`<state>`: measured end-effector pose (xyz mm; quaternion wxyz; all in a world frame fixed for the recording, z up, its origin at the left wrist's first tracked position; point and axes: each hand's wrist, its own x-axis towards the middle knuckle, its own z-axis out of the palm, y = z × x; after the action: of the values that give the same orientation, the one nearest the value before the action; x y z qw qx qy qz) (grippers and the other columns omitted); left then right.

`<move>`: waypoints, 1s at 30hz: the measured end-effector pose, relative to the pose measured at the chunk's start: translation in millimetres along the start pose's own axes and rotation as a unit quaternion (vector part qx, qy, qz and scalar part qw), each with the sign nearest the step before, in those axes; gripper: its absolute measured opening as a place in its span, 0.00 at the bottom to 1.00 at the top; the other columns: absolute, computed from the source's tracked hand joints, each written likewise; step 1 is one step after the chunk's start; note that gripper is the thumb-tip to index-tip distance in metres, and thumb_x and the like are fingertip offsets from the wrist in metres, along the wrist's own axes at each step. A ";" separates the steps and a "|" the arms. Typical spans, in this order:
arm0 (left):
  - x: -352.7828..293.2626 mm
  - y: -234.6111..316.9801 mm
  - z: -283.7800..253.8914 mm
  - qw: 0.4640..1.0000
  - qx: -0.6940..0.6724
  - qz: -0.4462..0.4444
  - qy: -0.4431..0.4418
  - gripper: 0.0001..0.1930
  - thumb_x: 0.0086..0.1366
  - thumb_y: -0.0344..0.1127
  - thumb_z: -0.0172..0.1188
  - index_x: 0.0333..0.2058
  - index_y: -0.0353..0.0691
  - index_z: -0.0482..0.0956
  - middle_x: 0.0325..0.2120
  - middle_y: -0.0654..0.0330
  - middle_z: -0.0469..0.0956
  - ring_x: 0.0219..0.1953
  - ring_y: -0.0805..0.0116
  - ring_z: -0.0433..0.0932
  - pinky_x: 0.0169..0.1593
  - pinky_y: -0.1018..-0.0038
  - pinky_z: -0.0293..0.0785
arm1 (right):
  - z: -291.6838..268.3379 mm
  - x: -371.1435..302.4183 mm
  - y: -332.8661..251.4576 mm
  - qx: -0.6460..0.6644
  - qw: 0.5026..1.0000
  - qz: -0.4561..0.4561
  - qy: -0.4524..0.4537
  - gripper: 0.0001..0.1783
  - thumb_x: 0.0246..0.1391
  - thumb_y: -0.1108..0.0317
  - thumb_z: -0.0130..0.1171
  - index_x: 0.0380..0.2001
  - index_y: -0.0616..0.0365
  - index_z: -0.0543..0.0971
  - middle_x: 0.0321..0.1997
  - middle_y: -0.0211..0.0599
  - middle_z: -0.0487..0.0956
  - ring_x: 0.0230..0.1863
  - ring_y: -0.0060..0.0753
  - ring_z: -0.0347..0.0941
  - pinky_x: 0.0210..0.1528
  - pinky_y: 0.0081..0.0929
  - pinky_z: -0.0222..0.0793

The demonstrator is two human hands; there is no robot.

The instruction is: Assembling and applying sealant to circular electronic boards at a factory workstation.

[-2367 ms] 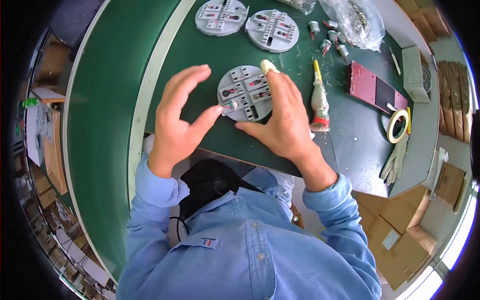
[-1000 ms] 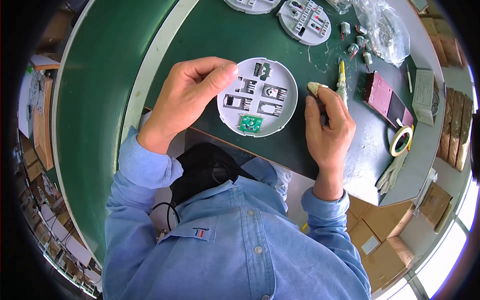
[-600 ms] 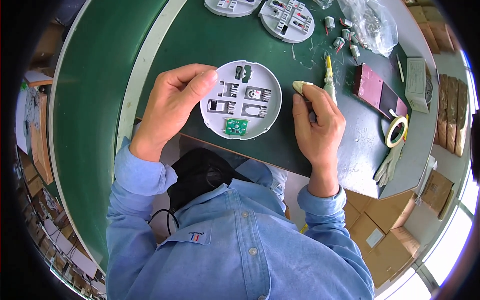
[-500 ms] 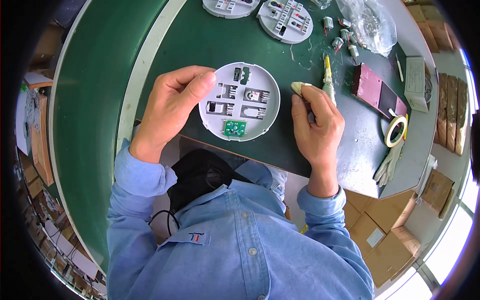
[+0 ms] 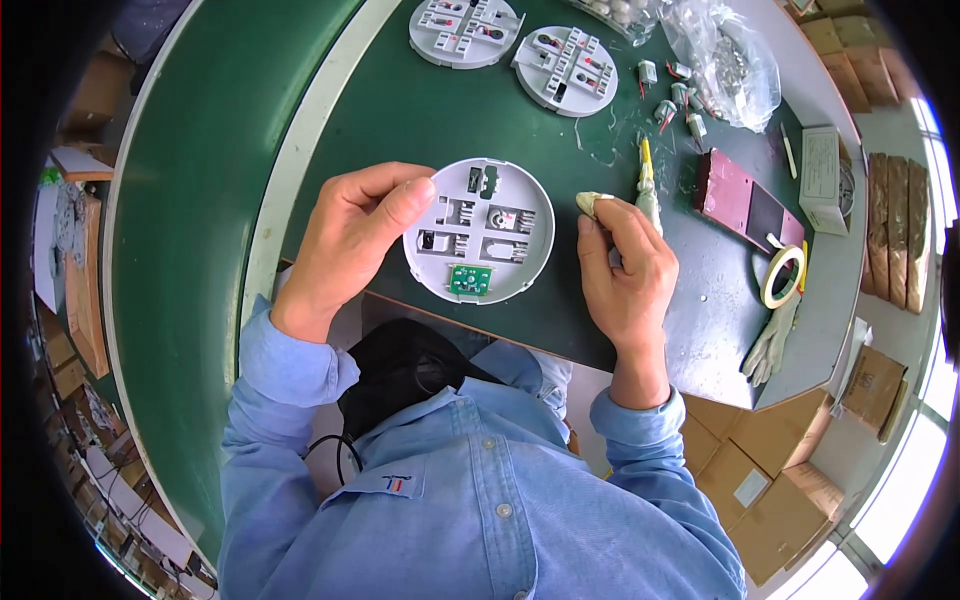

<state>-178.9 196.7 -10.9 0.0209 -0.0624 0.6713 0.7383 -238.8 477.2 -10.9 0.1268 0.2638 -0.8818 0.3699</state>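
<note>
Inspecting, seemingly: left hand [image 5: 345, 237] pinches grey disc [image 5: 478, 222] by its rim, just above frame centre; right hand [image 5: 632, 282] half-curled beside it, can't tell if that grip holds anything. Next move calls for steady disc.

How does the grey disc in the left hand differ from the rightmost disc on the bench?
The held disc is gripped at its rim by the left hand; the bench disc rests on the green bench. The held disc shows its hollow side and a circuit board; the bench disc shows raised blocks. Both are round and grey.
</note>
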 end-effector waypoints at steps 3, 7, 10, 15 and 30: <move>0.3 -1.0 0.2 1.000 -0.007 0.003 0.002 0.18 0.77 0.42 0.65 0.47 0.29 0.87 0.36 0.62 0.87 0.40 0.78 0.79 0.47 0.76 0.76 | -0.2 0.9 -0.7 -0.001 1.000 0.013 -0.005 0.08 0.61 0.77 0.69 0.43 0.64 0.84 0.42 0.41 0.87 0.33 0.32 0.82 0.37 0.25 0.76; 1.9 -1.1 0.5 1.000 -0.014 0.002 -0.014 0.17 0.77 0.41 0.64 0.48 0.28 0.87 0.37 0.62 0.87 0.41 0.78 0.79 0.46 0.76 0.76 | -4.4 0.5 -6.0 0.004 0.999 0.040 -0.012 0.08 0.61 0.77 0.68 0.43 0.64 0.84 0.41 0.41 0.87 0.33 0.32 0.82 0.36 0.25 0.76; 7.4 0.1 -3.3 0.998 -0.047 0.010 -0.026 0.17 0.78 0.40 0.63 0.49 0.28 0.87 0.38 0.62 0.86 0.42 0.78 0.79 0.46 0.76 0.77 | -2.4 8.7 -6.2 0.009 1.000 0.025 -0.003 0.08 0.61 0.77 0.68 0.43 0.64 0.84 0.41 0.42 0.86 0.33 0.32 0.81 0.36 0.25 0.76; -4.3 15.8 -15.1 0.999 -0.045 0.015 0.008 0.17 0.77 0.40 0.65 0.49 0.27 0.86 0.39 0.62 0.86 0.43 0.79 0.79 0.47 0.76 0.77 | -1.7 5.2 -7.2 0.004 1.000 -0.005 0.002 0.07 0.61 0.78 0.67 0.43 0.65 0.84 0.40 0.43 0.86 0.32 0.34 0.81 0.37 0.26 0.76; -7.3 71.8 -159.1 0.811 0.470 0.171 0.302 0.20 0.69 0.33 0.69 0.57 0.35 0.82 0.53 0.51 0.85 0.53 0.58 0.84 0.58 0.63 0.78 | -8.1 6.3 -11.0 -0.038 0.999 -0.007 -0.023 0.06 0.59 0.79 0.67 0.40 0.65 0.84 0.39 0.44 0.86 0.31 0.36 0.82 0.35 0.27 0.76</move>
<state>-169.8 31.9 46.4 -0.2828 -0.1487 0.9088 0.2682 -237.7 474.2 3.8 0.1186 0.2733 -0.8961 0.3289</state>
